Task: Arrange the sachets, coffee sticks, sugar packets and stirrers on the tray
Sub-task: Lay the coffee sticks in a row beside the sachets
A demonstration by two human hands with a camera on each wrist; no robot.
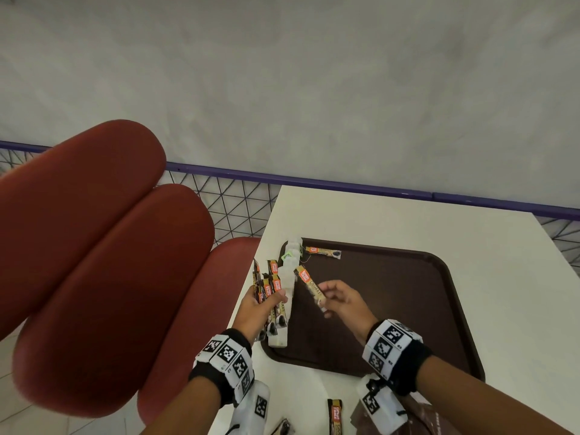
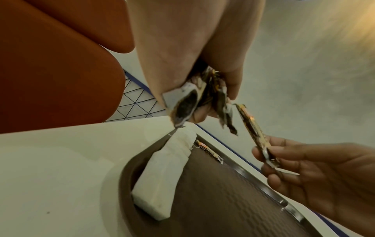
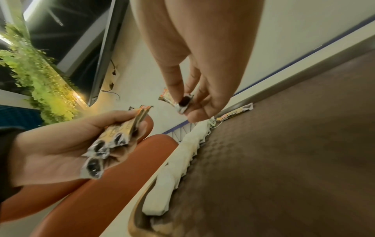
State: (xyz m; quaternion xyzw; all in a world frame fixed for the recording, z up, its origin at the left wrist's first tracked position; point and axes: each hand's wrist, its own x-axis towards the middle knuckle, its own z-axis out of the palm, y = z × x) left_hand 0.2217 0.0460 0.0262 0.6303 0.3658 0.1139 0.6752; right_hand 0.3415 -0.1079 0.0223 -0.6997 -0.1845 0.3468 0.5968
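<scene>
Coffee stick [image 1: 310, 288] was pinched at near end by right hand [image 1: 345, 301], held above tray [image 1: 408, 309], apart from bundle. Left hand [image 1: 255, 309] gripped bundle of sticks [image 1: 268, 285] over tray's left edge. White sachets [image 1: 287, 293] lay in row along tray's left side; one stick [image 1: 323, 252] lay at far left corner. Tray sat on white counter [image 1: 470, 230]. Another stick [image 1: 334, 416] lay on counter near person.

Each wrist wears a black band [image 1: 405, 359] ringed with white blocks bearing black square-pattern markers [image 1: 230, 356].
</scene>
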